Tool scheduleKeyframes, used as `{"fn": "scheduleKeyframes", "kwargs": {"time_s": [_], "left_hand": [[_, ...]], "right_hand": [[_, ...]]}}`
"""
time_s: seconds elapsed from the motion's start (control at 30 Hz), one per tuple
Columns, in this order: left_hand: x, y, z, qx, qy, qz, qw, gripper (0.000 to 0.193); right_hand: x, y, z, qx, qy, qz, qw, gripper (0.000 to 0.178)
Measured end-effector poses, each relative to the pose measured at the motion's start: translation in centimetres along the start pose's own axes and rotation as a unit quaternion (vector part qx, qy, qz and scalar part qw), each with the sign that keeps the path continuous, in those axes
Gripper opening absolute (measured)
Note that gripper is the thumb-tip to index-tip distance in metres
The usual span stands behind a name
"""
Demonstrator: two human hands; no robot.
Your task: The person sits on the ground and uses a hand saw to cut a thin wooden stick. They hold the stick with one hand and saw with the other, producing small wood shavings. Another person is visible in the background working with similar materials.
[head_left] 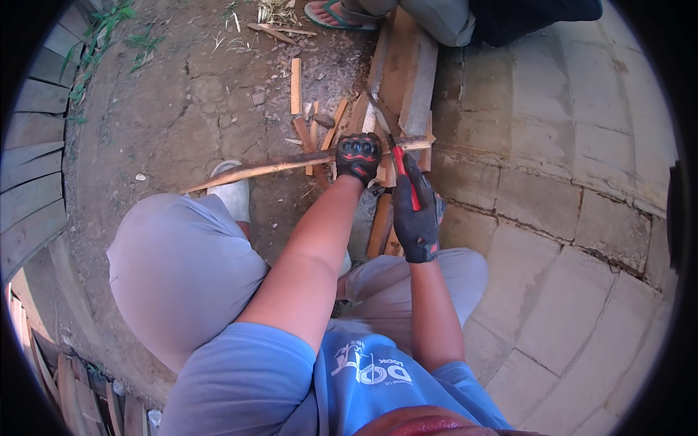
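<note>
My left hand [358,157], in a black glove with red trim and knuckle guards, is closed around a long, rough strip of wood [269,168]. The strip runs from above my knee on the left to a pale end at the right. My right hand [417,221], gloved in black, is closed on the red handle [399,161] of a long knife. Its dark blade [381,116] points away from me and crosses the strip just right of my left hand. Whether the edge touches the wood I cannot tell.
Beneath the strip lie thick wooden beams [420,87]. Split wood pieces [296,86] are scattered on the dirt ground [182,109]. Grey paving [538,240] spreads on the right. Another person's sandaled foot [333,14] is at the far end. A plank wall [33,160] stands at the left.
</note>
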State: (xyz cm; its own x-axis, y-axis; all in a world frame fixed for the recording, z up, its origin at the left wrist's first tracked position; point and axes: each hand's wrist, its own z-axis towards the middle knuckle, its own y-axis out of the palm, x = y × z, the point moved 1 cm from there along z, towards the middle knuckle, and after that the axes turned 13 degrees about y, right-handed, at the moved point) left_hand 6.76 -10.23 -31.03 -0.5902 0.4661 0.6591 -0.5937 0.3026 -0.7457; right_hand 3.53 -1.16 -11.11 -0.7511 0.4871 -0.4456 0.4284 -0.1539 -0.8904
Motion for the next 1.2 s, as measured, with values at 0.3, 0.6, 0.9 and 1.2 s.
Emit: {"fn": "scheduleKeyframes", "kwargs": {"time_s": [0.3, 0.6, 0.9, 1.2], "left_hand": [[-3.3, -7.7, 5.2, -0.360, 0.019, -0.152, 0.920, 0.054], [-2.8, -2.2, 3.1, -0.195, -0.008, -0.099, 0.976, 0.042], [-2.6, -1.8, 3.0, -0.124, 0.006, -0.047, 0.991, 0.040], [-1.6, -1.6, 2.1, -0.078, 0.010, -0.018, 0.997, 0.029]], "right_hand": [[4.2, -0.7, 0.5, -0.006, -0.020, 0.070, 0.997, 0.040], [3.3, 0.0, -0.4, -0.029, 0.032, 0.046, 0.998, 0.040], [1.8, -7.2, -10.2, -0.012, -0.018, -0.056, 0.998, 0.041], [-0.5, -10.1, -12.2, -0.027, 0.088, -0.054, 0.994, 0.039]]}}
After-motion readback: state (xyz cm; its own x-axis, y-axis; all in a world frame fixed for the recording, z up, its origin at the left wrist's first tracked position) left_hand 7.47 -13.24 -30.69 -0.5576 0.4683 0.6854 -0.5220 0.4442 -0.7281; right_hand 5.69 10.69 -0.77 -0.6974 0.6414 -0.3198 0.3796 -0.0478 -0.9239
